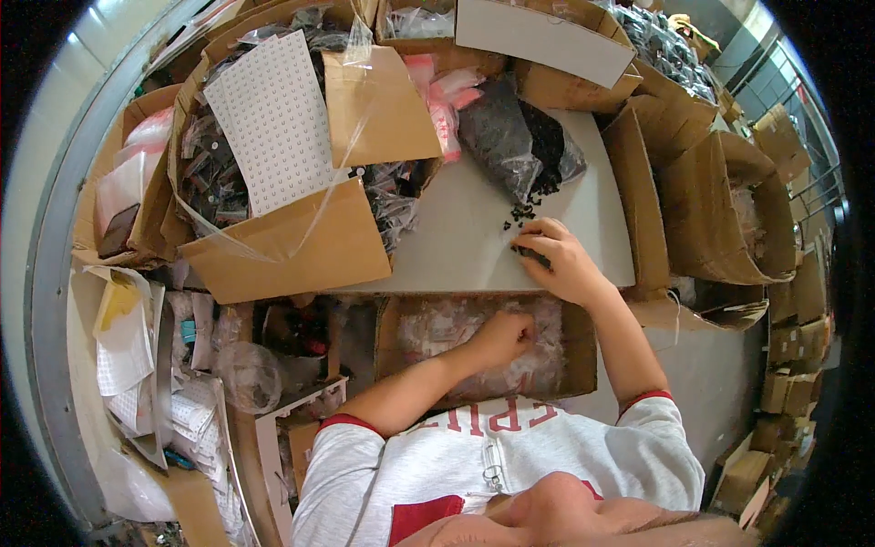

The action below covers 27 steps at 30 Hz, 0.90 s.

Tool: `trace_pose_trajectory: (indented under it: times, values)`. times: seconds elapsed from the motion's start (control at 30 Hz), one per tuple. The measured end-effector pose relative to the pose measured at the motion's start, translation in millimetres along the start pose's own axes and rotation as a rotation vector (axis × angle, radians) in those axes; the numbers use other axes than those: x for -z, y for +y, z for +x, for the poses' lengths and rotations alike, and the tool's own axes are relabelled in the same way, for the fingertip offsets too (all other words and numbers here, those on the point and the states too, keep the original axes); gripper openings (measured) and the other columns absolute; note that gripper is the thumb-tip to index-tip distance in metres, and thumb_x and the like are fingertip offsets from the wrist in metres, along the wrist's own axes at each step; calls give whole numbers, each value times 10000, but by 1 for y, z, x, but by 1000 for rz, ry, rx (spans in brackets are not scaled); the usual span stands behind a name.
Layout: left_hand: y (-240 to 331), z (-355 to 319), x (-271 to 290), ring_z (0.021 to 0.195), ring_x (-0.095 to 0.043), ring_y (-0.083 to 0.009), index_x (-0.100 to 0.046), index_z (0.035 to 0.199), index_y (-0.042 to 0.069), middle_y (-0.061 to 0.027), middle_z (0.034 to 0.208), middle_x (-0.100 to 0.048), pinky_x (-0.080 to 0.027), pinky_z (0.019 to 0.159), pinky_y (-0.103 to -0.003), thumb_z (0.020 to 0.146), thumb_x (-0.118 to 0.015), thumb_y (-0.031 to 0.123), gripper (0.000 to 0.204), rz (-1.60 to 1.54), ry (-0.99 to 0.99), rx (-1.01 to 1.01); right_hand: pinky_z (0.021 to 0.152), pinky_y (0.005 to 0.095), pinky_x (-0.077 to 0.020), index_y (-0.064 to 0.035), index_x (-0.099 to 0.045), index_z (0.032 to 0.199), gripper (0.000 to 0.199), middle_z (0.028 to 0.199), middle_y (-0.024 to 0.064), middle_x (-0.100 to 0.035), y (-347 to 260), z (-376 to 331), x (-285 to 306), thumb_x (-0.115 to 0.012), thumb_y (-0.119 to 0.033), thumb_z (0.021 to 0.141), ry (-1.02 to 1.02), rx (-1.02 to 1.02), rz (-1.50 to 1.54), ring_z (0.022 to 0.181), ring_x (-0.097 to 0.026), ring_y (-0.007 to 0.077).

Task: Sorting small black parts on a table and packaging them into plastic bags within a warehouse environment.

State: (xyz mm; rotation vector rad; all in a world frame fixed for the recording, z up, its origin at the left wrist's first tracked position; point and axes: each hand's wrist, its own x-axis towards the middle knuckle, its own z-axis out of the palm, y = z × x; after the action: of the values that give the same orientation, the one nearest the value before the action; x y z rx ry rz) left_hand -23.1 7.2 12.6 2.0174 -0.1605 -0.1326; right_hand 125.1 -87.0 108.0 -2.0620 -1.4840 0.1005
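My right hand (563, 264) is on the light tabletop (456, 214), its fingers curled round some small black pieces (531, 257). Just beyond it a few loose black pieces (521, 213) trail from the mouth of a clear plastic bag (497, 128) filled with the same kind, lying on its side. My left hand (504, 337) is closed in a fist above a cardboard box (390, 351) below the table edge. Small clear plastic bags (437, 328) fill that box. Whatever the left fingers may hold is hidden.
A large open carton (292, 260) of small bagged parts covers the table's left side, with a dotted white sheet (273, 123) on top. Pink-and-clear bags (444, 105) lie behind. Open cardboard boxes (725, 210) stand along the right. Papers (125, 351) and clutter fill the left.
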Motion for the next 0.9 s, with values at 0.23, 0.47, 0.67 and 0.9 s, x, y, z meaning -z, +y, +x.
trace_pose_trajectory:
  times: [0.23, 0.47, 0.67, 0.9]
  values:
    - [6, 1, -12, 707, -616, -316, -581, 894, 6, -179, 769, -612, -476, 654, -406, 739, -661, 98, 197, -235, 345, 61, 870, 343, -467, -55, -612, 1107, 423, 1113, 119, -570, -8, -18, 11, -692, 24, 699, 196, -168, 214, 1020, -565, 290]
    - [-3, 1, -16, 634, -563, -259, -642, 892, 12, -190, 725, -604, -446, 610, -374, 839, -634, 129, 128, -216, 58, 82, 851, 337, -464, -43, -611, 1074, 377, 1086, 122, -582, -5, -19, 6, -679, 7, 707, 207, -225, 149, 996, -573, 291]
    - [-4, 1, -15, 654, -587, -277, -664, 947, 22, -188, 738, -615, -455, 628, -379, 878, -598, 139, 151, -111, 105, -50, 821, 352, -470, -27, -621, 1023, 281, 1034, 135, -601, -3, -15, 1, -639, -9, 743, 237, -217, 78, 952, -588, 306]
    - [18, -1, 3, 691, -609, -178, -657, 953, 8, -142, 733, -622, -476, 626, -318, 885, -620, 145, 157, -375, 141, 23, 841, 397, -470, -34, -635, 969, 211, 1015, 144, -595, -3, -17, -2, -643, -44, 758, 251, -226, 47, 968, -568, 340]
